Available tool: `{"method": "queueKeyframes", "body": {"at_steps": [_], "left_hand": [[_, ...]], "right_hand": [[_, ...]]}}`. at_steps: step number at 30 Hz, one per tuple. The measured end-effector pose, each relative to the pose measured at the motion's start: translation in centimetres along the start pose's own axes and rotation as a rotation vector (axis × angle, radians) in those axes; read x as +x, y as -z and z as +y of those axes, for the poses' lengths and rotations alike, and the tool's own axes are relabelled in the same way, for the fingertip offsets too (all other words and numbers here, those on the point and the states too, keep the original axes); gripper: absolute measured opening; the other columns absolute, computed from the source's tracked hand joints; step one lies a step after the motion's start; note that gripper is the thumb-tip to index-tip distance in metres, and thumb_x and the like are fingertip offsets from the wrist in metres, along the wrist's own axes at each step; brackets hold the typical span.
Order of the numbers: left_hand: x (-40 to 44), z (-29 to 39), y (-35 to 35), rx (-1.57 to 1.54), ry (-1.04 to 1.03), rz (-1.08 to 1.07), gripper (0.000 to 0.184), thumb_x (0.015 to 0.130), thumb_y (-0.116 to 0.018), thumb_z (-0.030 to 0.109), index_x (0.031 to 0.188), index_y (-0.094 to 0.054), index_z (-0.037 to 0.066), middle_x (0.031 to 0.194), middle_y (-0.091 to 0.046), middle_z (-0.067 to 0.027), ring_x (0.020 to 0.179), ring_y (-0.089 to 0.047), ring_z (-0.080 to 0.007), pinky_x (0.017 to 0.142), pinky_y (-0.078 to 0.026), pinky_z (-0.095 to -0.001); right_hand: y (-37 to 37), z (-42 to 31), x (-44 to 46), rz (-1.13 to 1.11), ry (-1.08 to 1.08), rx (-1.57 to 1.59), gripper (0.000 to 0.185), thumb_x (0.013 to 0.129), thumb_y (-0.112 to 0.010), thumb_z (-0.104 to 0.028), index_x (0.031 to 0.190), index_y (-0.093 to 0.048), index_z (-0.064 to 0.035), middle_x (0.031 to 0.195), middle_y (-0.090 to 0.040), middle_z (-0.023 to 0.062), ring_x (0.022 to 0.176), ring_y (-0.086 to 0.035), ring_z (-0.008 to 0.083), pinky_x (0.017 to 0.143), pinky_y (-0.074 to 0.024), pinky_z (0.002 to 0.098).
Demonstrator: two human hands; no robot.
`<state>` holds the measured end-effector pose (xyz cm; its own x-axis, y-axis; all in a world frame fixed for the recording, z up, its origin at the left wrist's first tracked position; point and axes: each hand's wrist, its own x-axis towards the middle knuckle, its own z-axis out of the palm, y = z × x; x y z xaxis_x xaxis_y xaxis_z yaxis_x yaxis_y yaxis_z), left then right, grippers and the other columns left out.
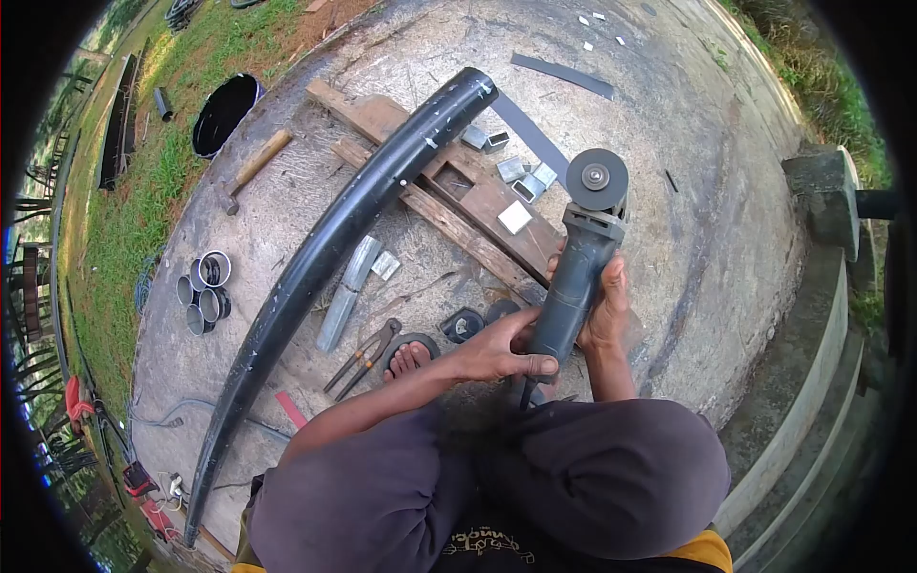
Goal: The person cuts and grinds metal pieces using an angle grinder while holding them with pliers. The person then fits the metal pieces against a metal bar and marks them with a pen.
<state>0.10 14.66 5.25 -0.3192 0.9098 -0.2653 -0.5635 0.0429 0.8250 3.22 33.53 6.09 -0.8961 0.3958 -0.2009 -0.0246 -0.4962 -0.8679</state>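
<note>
An angle grinder (570, 296) stands upright over my knees, its cutting disc (596, 179) at the far end. My left hand (501, 349) is closed round the rear of its body, near the cord. Further up, my right hand (607, 306) grips the body from the right, just below the head. Left of the grinder, a long black pipe (325, 239) lies slantwise, its upper part across wooden boards (458, 224). Cut pieces of square metal tube (525, 181) lie on and beside the boards, close to the disc.
On the concrete are pincers (368, 358), a tape measure (462, 326), a metal bar (348, 294) and a hammer (250, 172). Several short pipe rings (203, 291) sit at the left, with a black bucket (227, 115) beyond. A concrete ledge (812, 382) runs along the right.
</note>
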Motion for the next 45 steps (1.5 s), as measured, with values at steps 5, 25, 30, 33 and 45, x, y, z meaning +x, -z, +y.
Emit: {"method": "queueKeyframes", "body": {"at_steps": [5, 25, 30, 33, 45], "left_hand": [[-0.3, 0.1, 0.2, 0.413, 0.009, 0.133, 0.082, 0.083, -0.086, 0.041, 0.138, -0.048, -0.007, 0.105, -0.072, -0.0211, 0.101, -0.073, -0.0303, 0.089, -0.055, -0.0419], [-8.1, -1.7, 10.9, 1.422, 0.015, 0.902, 0.052, 0.085, -0.074, 0.008, 0.134, -0.061, 0.001, 0.127, -0.062, -0.0201, 0.118, -0.058, -0.0399, 0.102, -0.047, -0.0479], [-8.3, -1.7, 11.8, 1.51, -0.075, 0.878, 0.052, 0.086, -0.075, 0.01, 0.135, -0.06, 0.002, 0.132, -0.059, -0.0183, 0.122, -0.055, -0.0396, 0.104, -0.045, -0.0479], [-6.0, -0.9, 11.1, 1.511, -0.216, 0.782, 0.054, 0.087, -0.077, 0.015, 0.137, -0.06, 0.002, 0.133, -0.059, -0.0171, 0.121, -0.055, -0.0391, 0.103, -0.046, -0.0483], [7.1, 2.6, 7.9, 1.583, -0.303, 0.611, 0.08, 0.086, -0.078, 0.036, 0.153, -0.046, 0.007, 0.118, -0.059, -0.0187, 0.109, -0.057, -0.0354, 0.096, -0.046, -0.0478]], "right_hand": [[-0.6, 1.3, -0.7, 0.12, -0.063, -0.222, 0.081, 0.076, -0.094, -0.046, 0.128, -0.052, 0.0011, 0.105, -0.07, 0.0151, 0.088, -0.072, 0.0221, 0.081, -0.0593, 0.0353], [21.2, -4.6, 8.6, 0.291, -0.27, -1.092, 0.084, 0.059, -0.084, -0.022, 0.13, -0.056, 0.0154, 0.093, -0.069, 0.0156, 0.073, -0.067, 0.0217, 0.066, -0.0538, 0.0356], [24.0, -4.7, 9.9, 0.131, -0.232, -1.483, 0.092, 0.066, -0.081, -0.034, 0.136, -0.053, 0.0196, 0.109, -0.071, 0.0326, 0.091, -0.074, 0.0375, 0.082, -0.0564, 0.0443], [24.0, -4.2, 8.7, 0.212, -0.091, -1.655, 0.092, 0.07, -0.08, -0.04, 0.136, -0.053, 0.0175, 0.11, -0.07, 0.0366, 0.099, -0.073, 0.0441, 0.09, -0.0553, 0.048], [21.3, -0.4, 6.2, 0.413, 0.054, -1.865, 0.071, 0.084, -0.077, -0.037, 0.133, -0.049, 0.0065, 0.113, -0.068, 0.0337, 0.1, -0.069, 0.0507, 0.086, -0.0556, 0.0562]]}}
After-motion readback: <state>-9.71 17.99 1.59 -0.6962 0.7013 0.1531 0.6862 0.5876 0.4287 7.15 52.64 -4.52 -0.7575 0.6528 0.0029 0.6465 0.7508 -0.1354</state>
